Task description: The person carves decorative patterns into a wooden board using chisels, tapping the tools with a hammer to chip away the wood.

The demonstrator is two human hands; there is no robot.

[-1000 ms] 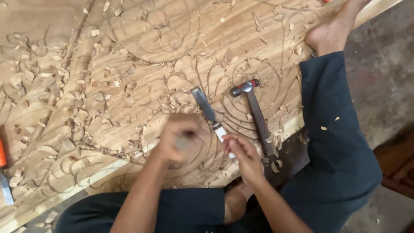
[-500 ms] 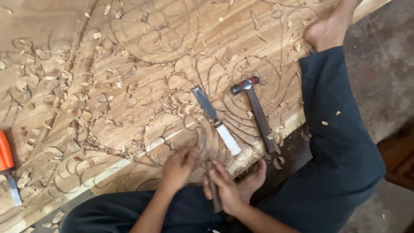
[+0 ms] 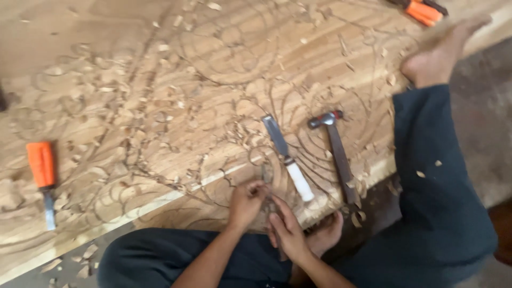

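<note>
Chisel (image 3: 268, 184) stands between both hands: left hand (image 3: 246, 202) pinches its top, right hand (image 3: 288, 229) wraps below (shaft upright-ish).

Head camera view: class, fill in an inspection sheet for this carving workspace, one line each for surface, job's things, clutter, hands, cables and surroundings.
Surface: large wooden panel carved with scroll patterns, lying flat.
Job's things: thin carving tool between the hands, near the panel's front edge; blurred, so the grip is unclear.
Clutter: white-handled chisel and hammer lie side by side right of the hands; orange-handled chisel at left; another orange tool at top right; wood shavings scattered over the panel.
Hands: left hand and right hand close together on the carving tool.
Cables: nothing seen.
Surroundings: person's legs in dark trousers, bare foot on the panel; grey floor at right.
</note>
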